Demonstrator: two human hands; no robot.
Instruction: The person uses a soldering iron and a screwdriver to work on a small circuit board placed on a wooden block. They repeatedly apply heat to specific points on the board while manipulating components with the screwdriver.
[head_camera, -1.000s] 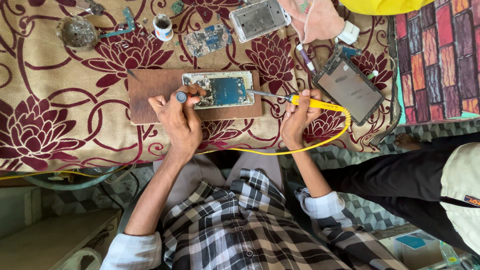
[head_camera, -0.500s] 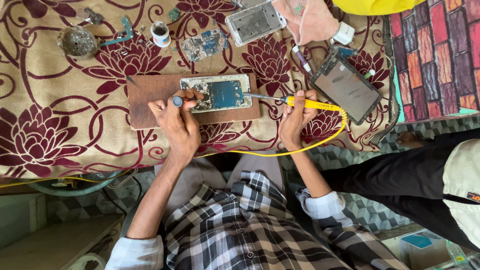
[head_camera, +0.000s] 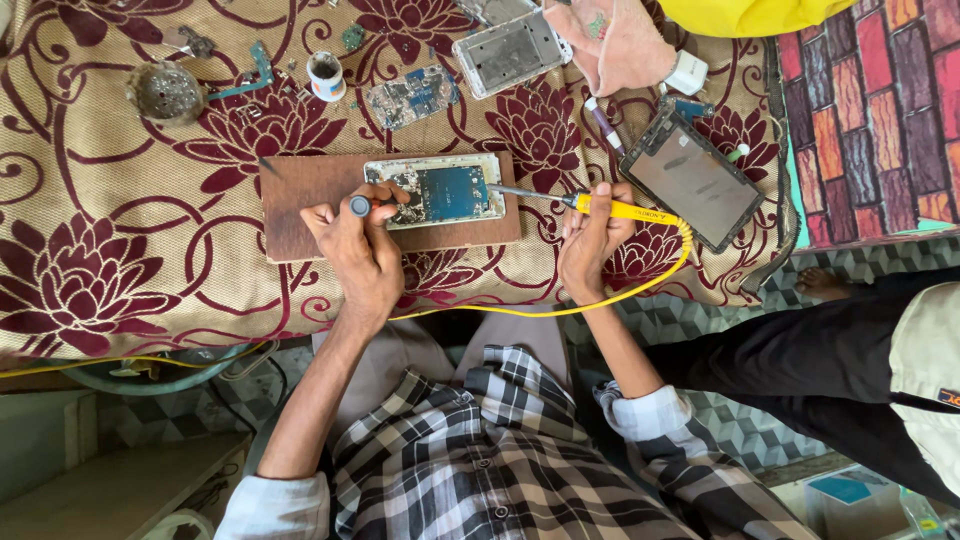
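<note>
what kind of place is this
Probably a small phone repair bench. An opened phone with its blue circuit board bared lies on a brown wooden board, the right hand holds a yellow-handled soldering iron to it, and loose phone parts lie across the floral maroon-and-beige cloth.

An opened phone (head_camera: 440, 192) lies flat on a brown wooden board (head_camera: 300, 200), blue circuit board showing. A yellow-handled soldering iron (head_camera: 600, 207) lies nearly level, its tip at the phone's right edge.
</note>
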